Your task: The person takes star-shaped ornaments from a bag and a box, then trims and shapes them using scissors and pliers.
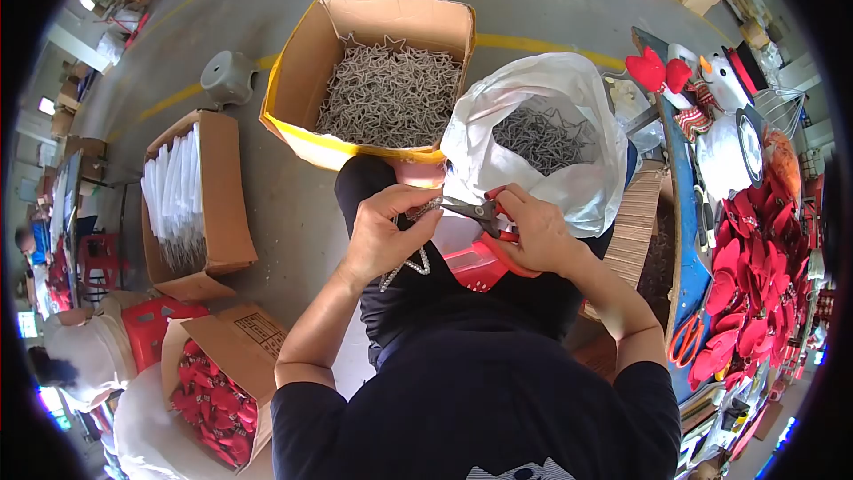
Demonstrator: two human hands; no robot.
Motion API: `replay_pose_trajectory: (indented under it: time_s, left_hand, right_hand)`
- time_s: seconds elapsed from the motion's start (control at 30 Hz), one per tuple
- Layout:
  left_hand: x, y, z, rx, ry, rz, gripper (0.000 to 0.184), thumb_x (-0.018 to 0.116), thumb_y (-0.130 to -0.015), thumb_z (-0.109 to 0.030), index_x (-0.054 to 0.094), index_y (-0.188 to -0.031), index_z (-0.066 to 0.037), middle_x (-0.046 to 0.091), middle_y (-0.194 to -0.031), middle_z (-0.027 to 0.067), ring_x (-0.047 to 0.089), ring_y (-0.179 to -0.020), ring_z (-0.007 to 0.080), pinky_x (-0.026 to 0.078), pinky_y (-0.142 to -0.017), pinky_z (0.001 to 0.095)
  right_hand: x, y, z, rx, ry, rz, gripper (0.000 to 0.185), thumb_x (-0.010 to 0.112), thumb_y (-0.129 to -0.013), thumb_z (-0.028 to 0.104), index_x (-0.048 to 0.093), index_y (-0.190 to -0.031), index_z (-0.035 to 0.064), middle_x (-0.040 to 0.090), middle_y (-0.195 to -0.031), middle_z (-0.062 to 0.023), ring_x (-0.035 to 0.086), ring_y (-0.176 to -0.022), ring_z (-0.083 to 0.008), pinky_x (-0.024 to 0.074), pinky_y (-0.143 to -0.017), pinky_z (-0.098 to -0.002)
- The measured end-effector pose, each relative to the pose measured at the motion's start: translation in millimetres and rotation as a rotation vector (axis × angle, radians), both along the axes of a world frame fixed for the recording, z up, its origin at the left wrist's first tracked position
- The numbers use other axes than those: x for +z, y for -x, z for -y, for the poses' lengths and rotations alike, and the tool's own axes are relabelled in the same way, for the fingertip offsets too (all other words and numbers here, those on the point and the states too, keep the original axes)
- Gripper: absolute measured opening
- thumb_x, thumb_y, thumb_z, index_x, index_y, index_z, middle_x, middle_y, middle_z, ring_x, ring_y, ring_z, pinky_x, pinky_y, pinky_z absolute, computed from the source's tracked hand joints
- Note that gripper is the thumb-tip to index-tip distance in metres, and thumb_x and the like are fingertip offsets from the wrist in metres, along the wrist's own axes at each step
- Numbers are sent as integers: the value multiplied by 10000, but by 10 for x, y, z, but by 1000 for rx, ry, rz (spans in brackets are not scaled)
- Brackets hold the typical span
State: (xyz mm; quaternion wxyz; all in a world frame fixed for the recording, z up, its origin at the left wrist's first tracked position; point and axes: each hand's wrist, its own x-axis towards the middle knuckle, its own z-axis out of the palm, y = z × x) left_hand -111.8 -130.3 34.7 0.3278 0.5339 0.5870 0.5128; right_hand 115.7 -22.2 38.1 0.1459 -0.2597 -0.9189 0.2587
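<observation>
— Dark shirt nearest. Beyond?
— Far: carton of grey star frames; right of it, white bag with more.
— Grip?
— Right hand closed around red-handled snips. Left hand pinches beaded ornament above the lap; blades near its pinched end, contact unclear.
— Handling of ornament, est.?
— Light, fairly stiff, probably bendable; beads possibly slippery, easily knocked loose. Best held by a corner, clear of blades.
— Appearance?
— Silvery, thin, angular. Lower corner hangs below left hand; full outline hidden.
</observation>
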Motion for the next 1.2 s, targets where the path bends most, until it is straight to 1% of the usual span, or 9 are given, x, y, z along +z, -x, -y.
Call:
replay_pose_trajectory:
  time_s: [0.13, 0.27, 0.5, 0.63, 0.8, 0.87, 0.97, 1.07, 1.2]
  left_hand:
    - [-30, -5, -25, -43, 36, 7, 241, 736, -787, -47, 715, -1020, 9, 699, -914, 90, 604, -736, 86, 490, -671, 240]
    - [-54, 6, -35, -95, 60, 5, 219, 715, -808, -9, 710, -1027, -1, 644, -848, 29, 571, -751, 71, 444, -663, 225]
    - [-96, 119, -79, -160, 187, -150, 198, 720, -795, -48, 703, -987, -2, 668, -844, 61, 609, -739, 107, 485, -682, 246]
    - [45, 240, -341, -331, 103, -315, 231, 707, -779, -19, 692, -1009, 1, 662, -861, 81, 629, -775, 149, 493, -702, 266]
    - [276, 80, -884, -622, 4, -315, 274, 710, -777, -25, 672, -1046, 15, 654, -883, 91, 636, -778, 173, 502, -697, 288]
    - [402, -89, -1017, -619, 94, -198, 261, 713, -783, -47, 673, -1033, 17, 653, -883, 92, 637, -767, 179, 502, -689, 293]
    - [287, -259, -1070, -549, 82, -161, 224, 724, -779, -96, 687, -969, 17, 669, -865, 111, 650, -751, 195, 505, -691, 303]
    - [174, -335, -1142, -537, -73, -195, 206, 735, -739, -114, 703, -905, 4, 680, -785, 120, 648, -739, 234, 496, -711, 334]
    - [199, -286, -1147, -594, 35, -244, 202, 725, -786, -61, 689, -969, 14, 651, -888, 85, 640, -860, 155, 513, -726, 277]
  right_hand:
    - [-53, 6, 10, -12, -8, -12, 367, 760, -766, 326, 574, -934, 59, 621, -973, -75, 647, -782, -294, 519, -636, -392]
    - [-130, -43, -9, -1, 1, 14, 359, 769, -755, 339, 583, -886, 60, 631, -951, -81, 649, -790, -286, 518, -628, -390]
    - [-340, -137, 1, 18, 163, 201, 324, 704, -784, 326, 649, -995, 87, 672, -952, -145, 661, -820, -365, 523, -759, -461]
    - [-436, -198, 94, -154, 53, -54, 355, 744, -757, 281, 626, -1026, 81, 662, -887, -126, 661, -809, -362, 535, -707, -439]
    - [-166, -433, 157, -265, 479, -1, 368, 730, -800, 311, 624, -1046, 60, 669, -898, -125, 669, -784, -320, 533, -689, -408]
    - [-48, -523, 178, -353, 368, 21, 285, 696, -828, 317, 661, -1015, 105, 676, -992, -122, 663, -839, -336, 522, -745, -428]
    - [-38, -586, 183, -442, 238, -75, 467, 688, -844, 320, 567, -1208, 54, 631, -1109, -141, 651, -940, -319, 529, -776, -397]
    - [-30, -619, 129, -436, 144, -48, 392, 716, -820, 288, 578, -1089, 39, 629, -1067, -128, 658, -899, -313, 538, -720, -378]
    - [2, -588, 75, -429, 139, -51, 349, 740, -798, 273, 577, -998, 39, 633, -1046, -116, 664, -812, -309, 540, -658, -384]
